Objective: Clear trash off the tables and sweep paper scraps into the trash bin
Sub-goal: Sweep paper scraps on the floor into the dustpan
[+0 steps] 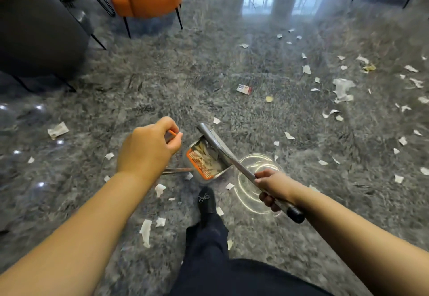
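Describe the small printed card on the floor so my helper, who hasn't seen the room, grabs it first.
Start at the metal dustpan by the person's shoe. Look farther out and right across the grey floor to the small card. Unlike the torn white scraps nearby, it is a neat rectangle with blue print and a red edge.

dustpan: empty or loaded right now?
Loaded. The dustpan holds a pile of pale paper scraps behind its orange comb edge. The right hand grips its metal handle.
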The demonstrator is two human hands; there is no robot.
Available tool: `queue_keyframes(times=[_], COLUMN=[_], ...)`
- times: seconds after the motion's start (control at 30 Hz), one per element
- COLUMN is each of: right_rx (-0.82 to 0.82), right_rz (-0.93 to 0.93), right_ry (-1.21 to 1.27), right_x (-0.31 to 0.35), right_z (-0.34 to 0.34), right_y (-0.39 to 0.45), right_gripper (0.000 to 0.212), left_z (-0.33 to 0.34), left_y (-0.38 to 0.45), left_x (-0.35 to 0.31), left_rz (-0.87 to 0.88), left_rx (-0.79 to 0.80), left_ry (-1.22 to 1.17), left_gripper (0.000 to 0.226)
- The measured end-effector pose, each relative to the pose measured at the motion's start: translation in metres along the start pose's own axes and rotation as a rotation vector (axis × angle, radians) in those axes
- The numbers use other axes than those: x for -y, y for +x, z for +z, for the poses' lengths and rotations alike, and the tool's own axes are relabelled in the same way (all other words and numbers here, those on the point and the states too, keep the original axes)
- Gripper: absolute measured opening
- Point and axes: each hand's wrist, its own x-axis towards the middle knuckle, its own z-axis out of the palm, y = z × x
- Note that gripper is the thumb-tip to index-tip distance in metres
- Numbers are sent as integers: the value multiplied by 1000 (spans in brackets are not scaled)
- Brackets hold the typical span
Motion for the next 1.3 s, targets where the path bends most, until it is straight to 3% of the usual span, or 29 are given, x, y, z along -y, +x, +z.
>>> queue_keyframes(times=[0.3,0.47,0.87,1.13,1.3], right_rx=[-21,-50,-37,5,-24], right_rz=[-1,-14,-27,-43,-64], right_ry=[0,55,3,-27,-22], right_x=[149,232,442,592,674], right_z=[-49,-79,-218,-293,-314], right_y=[114,155,310,398,457], right_gripper=[28,15,29,12,30], left_z=[24,30,92,100,111], left_y=[204,313,585,746,855], left_x=[10,-4,-55,-81,-69], left_rz=[33,68,25,20,51], left_rx=[28,59,39,-39,-51], left_ry=[-16,-15,3,-27,-12], left_gripper=[12,13,12,12,12])
